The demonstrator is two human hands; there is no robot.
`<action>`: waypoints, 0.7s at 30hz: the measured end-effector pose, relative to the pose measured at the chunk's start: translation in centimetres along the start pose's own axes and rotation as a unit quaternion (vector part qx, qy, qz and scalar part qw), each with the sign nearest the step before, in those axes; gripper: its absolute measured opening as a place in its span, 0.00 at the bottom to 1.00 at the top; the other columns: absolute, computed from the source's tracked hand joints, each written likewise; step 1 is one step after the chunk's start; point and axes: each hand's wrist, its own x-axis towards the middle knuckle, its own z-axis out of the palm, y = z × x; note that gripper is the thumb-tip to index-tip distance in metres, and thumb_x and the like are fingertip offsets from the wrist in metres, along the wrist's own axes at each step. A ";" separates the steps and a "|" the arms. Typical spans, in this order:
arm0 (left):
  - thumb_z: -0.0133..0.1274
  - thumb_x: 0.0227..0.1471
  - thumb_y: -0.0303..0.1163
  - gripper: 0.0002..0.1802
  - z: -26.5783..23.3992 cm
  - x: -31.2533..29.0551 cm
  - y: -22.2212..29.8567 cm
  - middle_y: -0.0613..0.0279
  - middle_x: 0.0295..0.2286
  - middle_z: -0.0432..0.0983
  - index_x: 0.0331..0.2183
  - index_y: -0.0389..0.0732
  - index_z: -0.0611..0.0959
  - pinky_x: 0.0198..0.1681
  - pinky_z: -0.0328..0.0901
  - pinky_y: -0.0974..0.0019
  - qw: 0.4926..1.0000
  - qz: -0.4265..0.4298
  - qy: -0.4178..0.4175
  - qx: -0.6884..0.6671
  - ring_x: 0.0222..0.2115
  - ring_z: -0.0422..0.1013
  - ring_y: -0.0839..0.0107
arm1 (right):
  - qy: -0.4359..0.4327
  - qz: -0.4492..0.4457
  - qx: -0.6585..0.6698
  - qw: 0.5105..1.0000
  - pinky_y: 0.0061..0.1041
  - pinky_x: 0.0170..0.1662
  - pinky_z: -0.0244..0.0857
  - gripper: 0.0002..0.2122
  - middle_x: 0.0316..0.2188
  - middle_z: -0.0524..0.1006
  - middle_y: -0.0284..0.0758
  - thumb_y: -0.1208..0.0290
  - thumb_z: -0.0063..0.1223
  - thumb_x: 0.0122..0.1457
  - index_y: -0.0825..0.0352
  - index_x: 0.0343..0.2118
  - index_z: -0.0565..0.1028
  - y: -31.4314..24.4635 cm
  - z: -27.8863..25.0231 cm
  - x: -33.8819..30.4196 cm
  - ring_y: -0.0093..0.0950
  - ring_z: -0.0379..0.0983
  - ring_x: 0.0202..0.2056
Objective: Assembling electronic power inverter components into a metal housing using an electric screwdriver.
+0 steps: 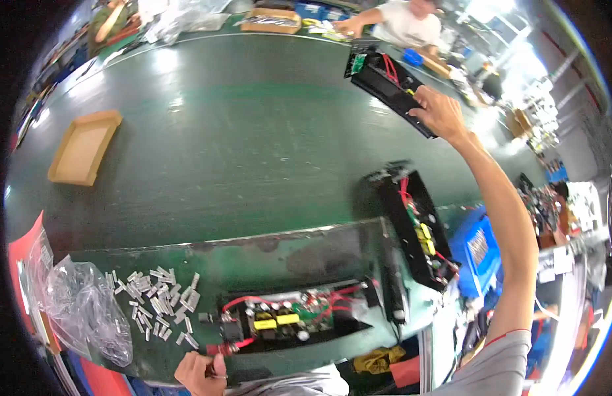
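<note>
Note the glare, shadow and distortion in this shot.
Head view: pale reflections on the green tabletop, with whitish glare just right of the right hand; head view: lights wash out parts of the upper right; head view: a soft shadow left of the black case lying on the right; head view: the tabletop's far edge bends into an arc, corners black.

Three red-wired black housings [417, 224], the wearer's two hands [440, 113] — and small pale pieces [162, 300] too jumbled to count.
</note>
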 end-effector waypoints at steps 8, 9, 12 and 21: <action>0.64 0.53 0.34 0.22 0.1 -0.8 -1.2 0.58 0.17 0.62 0.19 0.39 0.69 0.20 0.54 0.56 1.000 0.010 -0.020 -0.020 0.15 0.61 0.56 | -0.016 -0.039 -0.019 0.999 0.39 0.34 0.70 0.13 0.30 0.75 0.35 0.69 0.67 0.48 0.63 0.34 0.74 -2.6 -9.3 -19.6 0.40 0.76 0.35; 0.65 0.52 0.33 0.21 0.0 -0.8 -1.2 0.58 0.17 0.64 0.19 0.39 0.70 0.20 0.55 0.57 0.999 0.011 -0.016 -0.028 0.16 0.62 0.57 | -0.026 -0.039 -0.028 0.998 0.38 0.34 0.71 0.13 0.30 0.75 0.35 0.70 0.67 0.47 0.62 0.34 0.75 -3.4 -9.4 -21.1 0.39 0.76 0.35; 0.65 0.52 0.33 0.21 -0.3 -1.4 -1.2 0.58 0.17 0.64 0.19 0.38 0.70 0.21 0.56 0.57 1.000 -0.005 -0.011 -0.019 0.16 0.63 0.58 | -0.045 -0.077 -0.039 0.995 0.36 0.32 0.71 0.13 0.31 0.73 0.34 0.68 0.66 0.48 0.63 0.35 0.75 -5.0 -9.4 -24.0 0.36 0.76 0.36; 0.66 0.51 0.31 0.21 -0.2 -1.4 -0.6 0.59 0.17 0.63 0.19 0.38 0.70 0.21 0.56 0.58 1.000 0.012 0.003 -0.017 0.16 0.61 0.59 | -0.056 -0.044 -0.040 0.997 0.36 0.36 0.72 0.14 0.34 0.73 0.34 0.68 0.66 0.50 0.63 0.38 0.75 -6.5 -6.1 -25.2 0.35 0.76 0.39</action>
